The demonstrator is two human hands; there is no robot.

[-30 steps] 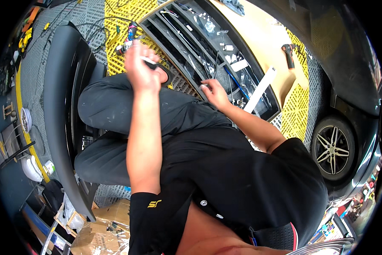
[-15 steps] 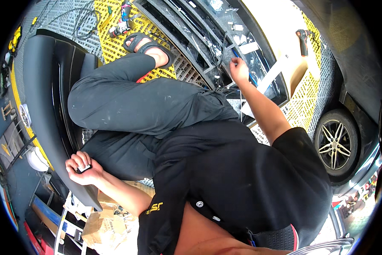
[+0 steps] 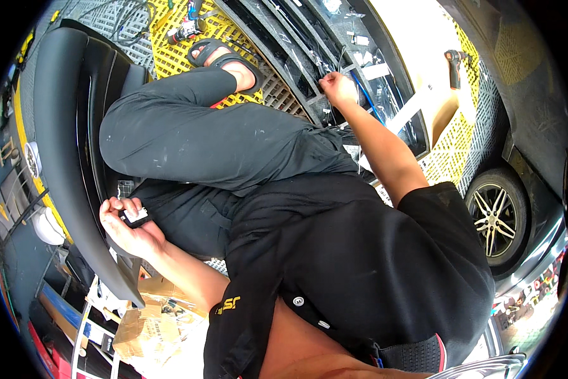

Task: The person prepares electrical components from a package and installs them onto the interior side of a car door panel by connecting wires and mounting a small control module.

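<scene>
My left hand (image 3: 131, 228) is closed around a small black block with a white face (image 3: 136, 217), beside a black leather-look door panel (image 3: 69, 145) that stands along my left. My right hand (image 3: 339, 90) reaches over a long dark grey tray with dividers (image 3: 277, 50). Its fingers are pressed together at a divider edge, and whatever they pinch is too small to make out. Inside the tray lie cables, a blue strip (image 3: 367, 98), clear plastic bags and white paper slips (image 3: 376, 71).
A cordless drill (image 3: 188, 30) lies on the yellow grid floor past my sandalled foot (image 3: 224, 62). Another power tool (image 3: 453, 68) rests right of the tray. Far right is a car wheel (image 3: 497, 218). A cardboard box (image 3: 146, 328) and a white-railed rack (image 3: 85, 328) stand lower left.
My right hand has moved left and slightly up across the tray to a divider. My left hand has turned, showing more of the small block, and shifted slightly toward my leg.
</scene>
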